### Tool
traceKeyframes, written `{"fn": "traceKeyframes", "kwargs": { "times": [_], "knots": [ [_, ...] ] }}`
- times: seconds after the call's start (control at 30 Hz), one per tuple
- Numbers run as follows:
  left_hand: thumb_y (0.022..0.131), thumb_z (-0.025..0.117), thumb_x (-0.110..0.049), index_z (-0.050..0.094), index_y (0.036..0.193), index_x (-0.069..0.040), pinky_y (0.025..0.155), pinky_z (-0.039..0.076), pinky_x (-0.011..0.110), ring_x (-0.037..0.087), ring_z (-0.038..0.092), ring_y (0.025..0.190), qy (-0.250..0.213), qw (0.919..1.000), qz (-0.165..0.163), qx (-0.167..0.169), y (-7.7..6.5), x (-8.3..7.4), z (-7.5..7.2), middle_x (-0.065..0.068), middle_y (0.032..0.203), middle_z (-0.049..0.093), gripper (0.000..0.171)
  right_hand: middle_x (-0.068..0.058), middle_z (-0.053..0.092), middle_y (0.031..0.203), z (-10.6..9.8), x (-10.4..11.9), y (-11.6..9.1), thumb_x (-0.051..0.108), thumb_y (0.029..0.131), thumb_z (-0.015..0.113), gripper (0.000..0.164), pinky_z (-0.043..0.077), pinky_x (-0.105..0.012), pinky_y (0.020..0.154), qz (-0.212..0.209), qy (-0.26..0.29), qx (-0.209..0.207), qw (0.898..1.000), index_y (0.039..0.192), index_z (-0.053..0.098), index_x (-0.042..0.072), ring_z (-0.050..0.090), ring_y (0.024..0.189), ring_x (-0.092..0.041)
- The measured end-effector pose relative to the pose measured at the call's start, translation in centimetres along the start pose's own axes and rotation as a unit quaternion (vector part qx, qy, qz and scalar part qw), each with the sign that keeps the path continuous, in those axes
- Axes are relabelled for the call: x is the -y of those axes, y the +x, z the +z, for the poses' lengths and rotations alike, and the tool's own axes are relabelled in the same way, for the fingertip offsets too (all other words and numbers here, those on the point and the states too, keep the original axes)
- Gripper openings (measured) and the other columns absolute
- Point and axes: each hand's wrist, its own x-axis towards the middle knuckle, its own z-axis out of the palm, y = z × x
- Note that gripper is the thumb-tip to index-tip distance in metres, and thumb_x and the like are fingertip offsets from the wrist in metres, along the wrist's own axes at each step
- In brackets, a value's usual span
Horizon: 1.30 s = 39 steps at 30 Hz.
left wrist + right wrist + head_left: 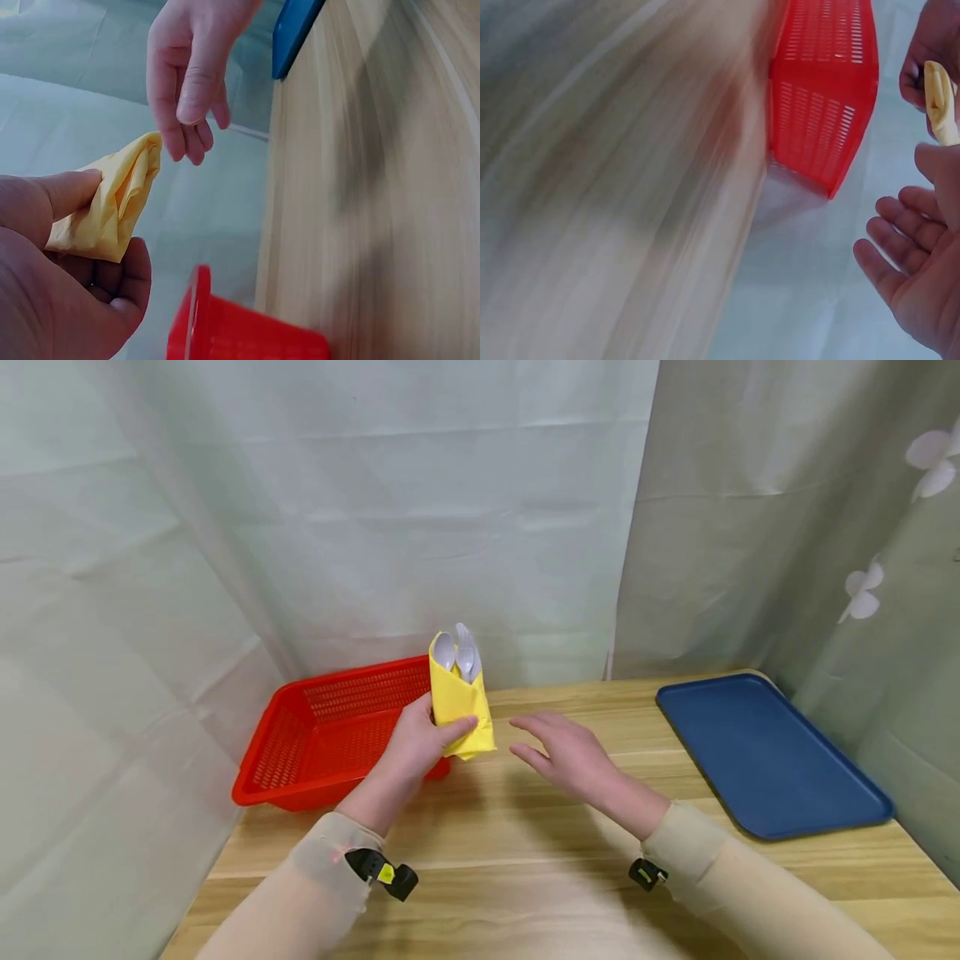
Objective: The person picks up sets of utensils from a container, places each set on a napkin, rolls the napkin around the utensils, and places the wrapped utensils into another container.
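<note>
My left hand (417, 737) grips a yellow napkin (457, 706) folded into a pouch, thumb across its front. Out of the pouch's top stick a white plastic spoon (444, 650) and other white cutlery (467, 652), whose exact kinds are hard to tell. In the left wrist view the folded lower end of the napkin (124, 199) shows between thumb and curled fingers. To the right of the pouch, apart from it, my right hand (566, 752) hovers above the table with fingers loosely bent and nothing held. The right wrist view shows that hand's (930, 255) palm and spread fingers.
A red perforated plastic basket (281, 789) stands at the back left, partly behind the left hand. At the right lies a blue tray (772, 756) on the wooden table (525, 885). Pale curtains (450, 510) hang close behind the table and at both sides.
</note>
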Motion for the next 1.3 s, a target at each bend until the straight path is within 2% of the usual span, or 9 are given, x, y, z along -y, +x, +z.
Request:
{"fn": "traceKeyframes", "kwargs": {
  "times": [0.13, 0.3, 0.47, 0.63, 0.77, 1.03, 1.3],
  "knots": [
    [0.099, 0.086, -0.021, 0.064, 0.142, -0.009, 0.097, 0.064, 0.041, 0.031, 0.073, 0.112, 0.005, 1.0, -0.005, -0.003, -0.1, -0.1, -1.1, 0.013, 0.13, 0.073, 0.049, -0.01, 0.071, 0.144, 0.4, 0.1, 0.5, 0.034, 0.106, 0.077, 0.052, 0.058, -0.052, 0.107, -0.063, -0.031, 0.015, 0.997, 0.151, 0.067, 0.009, 0.068, 0.133, -0.032],
    [0.099, 0.086, -0.024, 0.061, 0.145, -0.01, 0.101, 0.062, 0.042, 0.031, 0.072, 0.116, 0.017, 0.9997, -0.017, -0.01, -0.1, -0.2, -2.3, 0.012, 0.134, 0.071, 0.054, -0.013, 0.059, 0.161, 1.0, 0.2, 0.9, 0.034, 0.106, 0.078, 0.067, 0.047, -0.049, 0.122, -0.138, -0.049, 0.048, 0.988, 0.162, 0.055, 0.006, 0.056, 0.148, -0.032],
    [0.1, 0.086, -0.024, 0.058, 0.149, -0.008, 0.105, 0.061, 0.045, 0.034, 0.07, 0.121, 0.029, 0.9991, -0.021, -0.023, -0.1, -0.7, -3.7, 0.014, 0.138, 0.069, 0.059, -0.011, 0.045, 0.172, 1.7, 0.6, 1.4, 0.034, 0.104, 0.079, 0.079, 0.035, -0.049, 0.129, -0.181, -0.062, 0.082, 0.978, 0.169, 0.044, 0.006, 0.042, 0.16, -0.03],
    [0.1, 0.086, -0.028, 0.055, 0.152, -0.012, 0.106, 0.06, 0.046, 0.034, 0.067, 0.124, 0.056, 0.9974, -0.031, -0.033, -0.1, -0.9, -5.1, 0.012, 0.14, 0.065, 0.063, -0.003, 0.033, 0.18, 2.1, 1.0, 2.0, 0.039, 0.106, 0.077, 0.086, 0.029, -0.047, 0.132, -0.179, -0.077, 0.127, 0.973, 0.175, 0.033, 0.014, 0.03, 0.165, -0.024],
    [0.1, 0.085, -0.028, 0.055, 0.152, -0.012, 0.105, 0.061, 0.047, 0.035, 0.067, 0.125, 0.067, 0.9967, -0.031, -0.035, 0.1, -0.7, -6.0, 0.013, 0.14, 0.065, 0.062, 0.0, 0.028, 0.182, 2.5, 1.3, 2.3, 0.042, 0.107, 0.075, 0.086, 0.028, -0.047, 0.133, -0.179, -0.09, 0.149, 0.968, 0.176, 0.03, 0.017, 0.025, 0.167, -0.022],
    [0.103, 0.082, -0.028, 0.053, 0.154, -0.009, 0.105, 0.061, 0.047, 0.036, 0.066, 0.125, 0.084, 0.9955, -0.031, -0.033, 0.9, 0.3, -7.2, 0.015, 0.141, 0.063, 0.062, -0.001, 0.027, 0.182, 3.1, 2.0, 2.7, 0.044, 0.107, 0.074, 0.085, 0.029, -0.047, 0.132, -0.198, -0.121, 0.184, 0.955, 0.176, 0.032, 0.018, 0.024, 0.167, -0.023],
    [0.106, 0.078, -0.022, 0.052, 0.154, -0.005, 0.107, 0.06, 0.047, 0.037, 0.065, 0.124, 0.093, 0.9936, -0.055, -0.031, 1.9, 1.3, -8.0, 0.018, 0.142, 0.063, 0.058, -0.003, 0.032, 0.18, 3.4, 2.3, 2.8, 0.039, 0.107, 0.074, 0.078, 0.032, -0.049, 0.131, -0.205, -0.111, 0.185, 0.955, 0.173, 0.039, 0.016, 0.03, 0.165, -0.026]
  ]
}}
